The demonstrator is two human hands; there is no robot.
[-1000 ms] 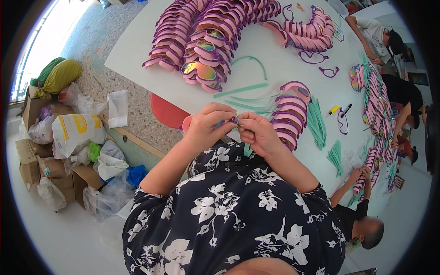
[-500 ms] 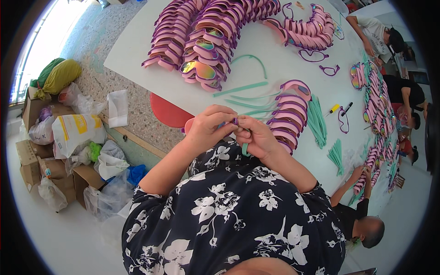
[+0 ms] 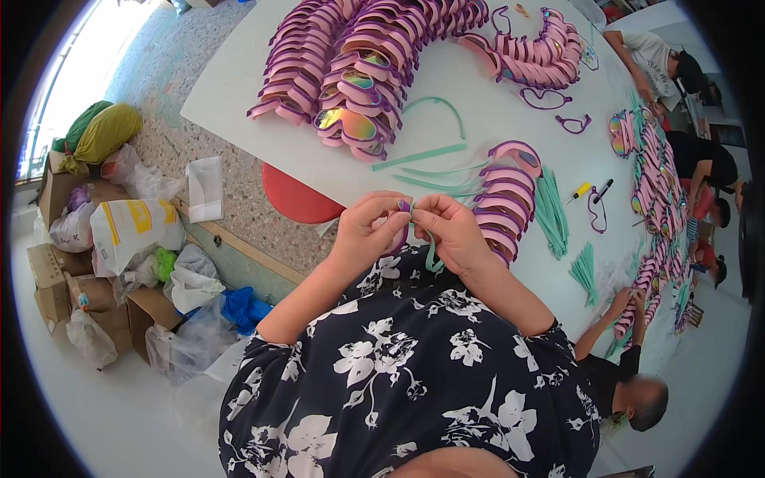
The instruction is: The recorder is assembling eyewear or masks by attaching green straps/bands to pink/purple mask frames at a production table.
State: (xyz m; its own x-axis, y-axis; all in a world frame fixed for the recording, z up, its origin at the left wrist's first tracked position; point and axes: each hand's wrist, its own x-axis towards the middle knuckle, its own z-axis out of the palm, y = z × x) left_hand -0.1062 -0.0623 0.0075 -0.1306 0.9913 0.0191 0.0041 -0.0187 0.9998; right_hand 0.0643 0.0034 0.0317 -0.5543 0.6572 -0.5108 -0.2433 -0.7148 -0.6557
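Pink-and-purple goggles (image 3: 404, 206) are sitting mainly under the left hand (image 3: 362, 227), a purple end showing between the 2 hands' fingertips; the left is pinching it, the right hand (image 3: 453, 235) is gripping a green strap (image 3: 433, 256) that is hanging in a curve below. Fingers are covering most of the goggles; whether strap and frame are joining, cannot tell. A goggle row (image 3: 504, 203) is standing just beyond the right hand on the white table (image 3: 247, 89), a bundle of green straps (image 3: 550, 213) lying beside it. A red stool (image 3: 296, 195) is showing near the left hand, more of it than 1.0 s earlier; the goggles' pink is now appearing between the wrists instead of outside the left hand.
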